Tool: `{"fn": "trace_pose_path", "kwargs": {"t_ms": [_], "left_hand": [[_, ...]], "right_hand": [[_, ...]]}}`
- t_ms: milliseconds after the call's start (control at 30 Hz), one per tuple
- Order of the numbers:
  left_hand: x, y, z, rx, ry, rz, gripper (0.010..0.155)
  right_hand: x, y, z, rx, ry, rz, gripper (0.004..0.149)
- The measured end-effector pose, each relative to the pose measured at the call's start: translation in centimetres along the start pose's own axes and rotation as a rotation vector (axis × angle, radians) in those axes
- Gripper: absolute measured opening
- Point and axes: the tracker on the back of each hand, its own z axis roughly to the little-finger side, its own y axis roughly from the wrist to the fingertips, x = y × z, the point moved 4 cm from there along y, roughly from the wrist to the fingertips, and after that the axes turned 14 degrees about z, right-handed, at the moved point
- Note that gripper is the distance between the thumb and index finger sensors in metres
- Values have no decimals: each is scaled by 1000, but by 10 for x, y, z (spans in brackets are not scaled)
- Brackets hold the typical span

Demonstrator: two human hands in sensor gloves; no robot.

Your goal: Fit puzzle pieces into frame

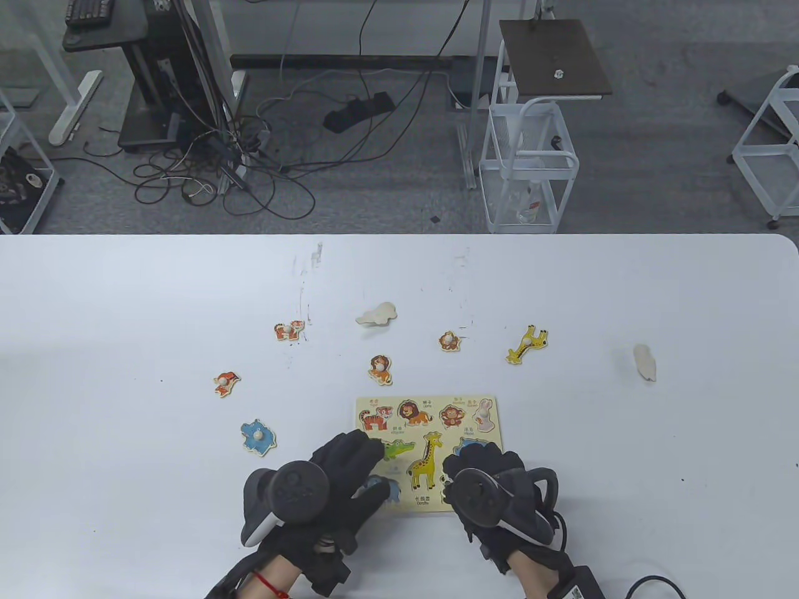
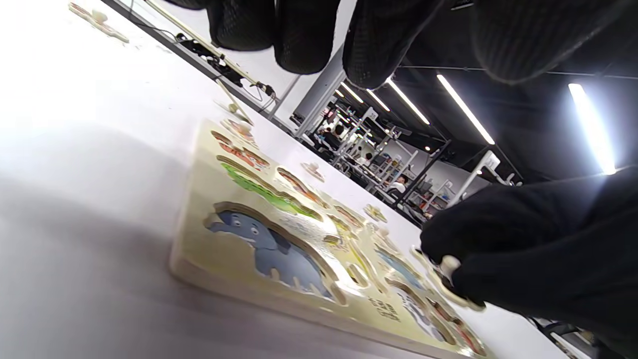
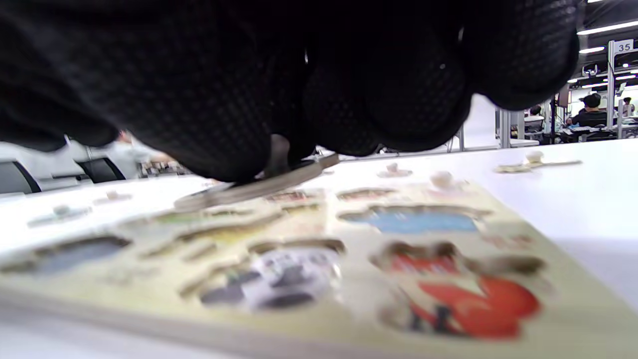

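White table [image 1: 125, 287] carrying the puzzle frame [image 1: 487, 430] near its front edge. Scattered beyond it: tiger piece [image 1: 289, 330], lion piece [image 1: 379, 369], monkey piece [image 1: 449, 340], giraffe piece [image 1: 528, 344], blue hippo piece [image 1: 258, 436], fox piece [image 1: 226, 382], two face-down pieces [image 1: 376, 314] [image 1: 645, 361].

Background: grey carpet floor [image 1: 387, 187] lying beyond the white bench [image 1: 125, 299]. Tangled cables [image 1: 237, 168] are trailing at far left beside a black desk base [image 1: 156, 93]; a white wire cart [image 1: 527, 165] is standing at far right. Ceiling strip lights [image 2: 463, 107] are glowing overhead.
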Motion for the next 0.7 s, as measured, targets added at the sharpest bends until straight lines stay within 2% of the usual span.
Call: {"fn": "trace_pose_path", "kwargs": {"t_ms": [367, 700], "left_hand": [[-2, 3, 5, 54, 18, -8, 69], [-2, 3, 6, 55, 12, -5, 68]], "right_hand": [[14, 0, 0, 1, -11, -70, 45], [18, 1, -6, -18, -33, -71, 44]]}}
